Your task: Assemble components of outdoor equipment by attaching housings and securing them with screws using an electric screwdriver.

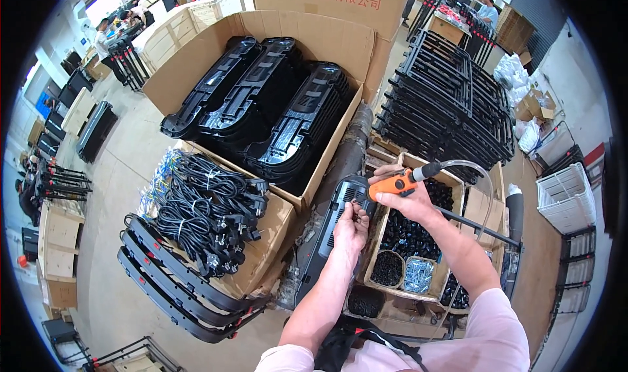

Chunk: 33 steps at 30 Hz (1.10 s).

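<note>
My right hand [413,201] is wrapped round an orange power screwdriver [391,186], whose black rear end joins a clear hose [481,169]. The tool lies almost level, its front end pointing left over a long black plastic housing [322,251]. Close to that front end, my left hand [352,227] is closed in a pinch above the housing. Whatever sits between its fingertips is too small to make out. The housing rests lengthwise on a worn, dark padded support [350,146]. My left hand and the tool partly cover its upper end.
A large carton [314,186] of black plastic shells stands ahead left. Bundled black power cables [203,208] lie on a box at left, above curved black parts [176,287]. On the right, a wooden tray [451,241] holds small black parts and silver screws [418,275]; stacked black frames [451,97] stand beyond.
</note>
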Tool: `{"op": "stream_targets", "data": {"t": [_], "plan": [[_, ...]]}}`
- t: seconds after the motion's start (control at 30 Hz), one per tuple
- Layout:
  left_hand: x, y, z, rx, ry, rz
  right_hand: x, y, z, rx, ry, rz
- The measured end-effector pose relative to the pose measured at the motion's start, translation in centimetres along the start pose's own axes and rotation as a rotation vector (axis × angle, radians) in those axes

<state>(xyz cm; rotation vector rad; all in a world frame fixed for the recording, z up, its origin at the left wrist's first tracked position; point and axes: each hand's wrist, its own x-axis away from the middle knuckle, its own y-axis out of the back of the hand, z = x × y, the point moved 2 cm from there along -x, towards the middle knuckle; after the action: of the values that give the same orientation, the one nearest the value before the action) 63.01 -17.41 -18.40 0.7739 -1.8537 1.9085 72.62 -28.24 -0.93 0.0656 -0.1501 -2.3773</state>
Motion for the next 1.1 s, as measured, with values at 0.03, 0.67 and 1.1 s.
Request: {"op": "stream_targets", "data": {"t": [0.03,0.67,1.1], "plan": [[-0.1,0.0,-0.3,0.046,-0.007,0.032,0.1,-0.1,-0.1,-0.005,-0.011,0.014],[2.9,-0.2,0.7,-0.062,0.095,0.067,-2.4,-3.5,-0.9,0.052,0.038,-0.075],[10.7,6.8,2.1,-0.393,0.341,0.097,-5.8,-6.1,-3.3,0.371,0.064,-0.025]]}}
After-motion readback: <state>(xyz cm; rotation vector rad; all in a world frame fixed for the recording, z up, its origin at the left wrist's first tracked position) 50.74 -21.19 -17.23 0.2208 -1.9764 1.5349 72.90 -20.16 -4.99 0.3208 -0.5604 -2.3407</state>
